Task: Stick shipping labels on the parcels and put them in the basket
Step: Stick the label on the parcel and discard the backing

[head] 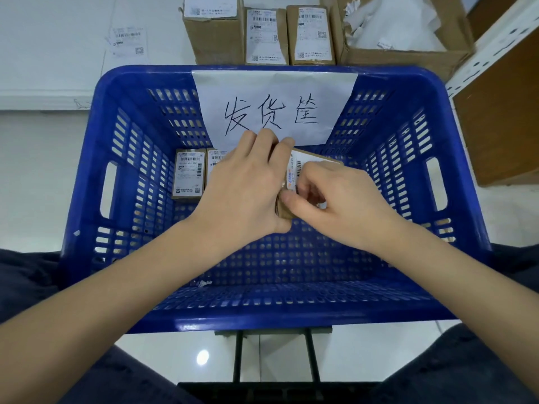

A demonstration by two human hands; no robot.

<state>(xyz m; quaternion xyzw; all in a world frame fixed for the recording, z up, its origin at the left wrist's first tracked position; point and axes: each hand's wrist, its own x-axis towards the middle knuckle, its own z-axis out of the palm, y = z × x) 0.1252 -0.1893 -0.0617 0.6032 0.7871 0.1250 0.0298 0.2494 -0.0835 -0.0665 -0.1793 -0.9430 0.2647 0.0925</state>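
Observation:
A small brown cardboard parcel with a white shipping label hangs over the inside of the blue plastic basket. My left hand grips the parcel from its left side. My right hand holds it from the right, fingers curled over the label, so most of the parcel is hidden. Two labelled parcels lie on the basket floor at the far left: one fully visible, the other half hidden behind my left hand. A white handwritten paper sign hangs on the basket's far wall.
Beyond the basket stand three labelled cardboard boxes and an open carton holding white paper. Loose labels lie on the white surface at the back left. A metal shelf frame rises on the right. My dark-trousered legs flank the basket.

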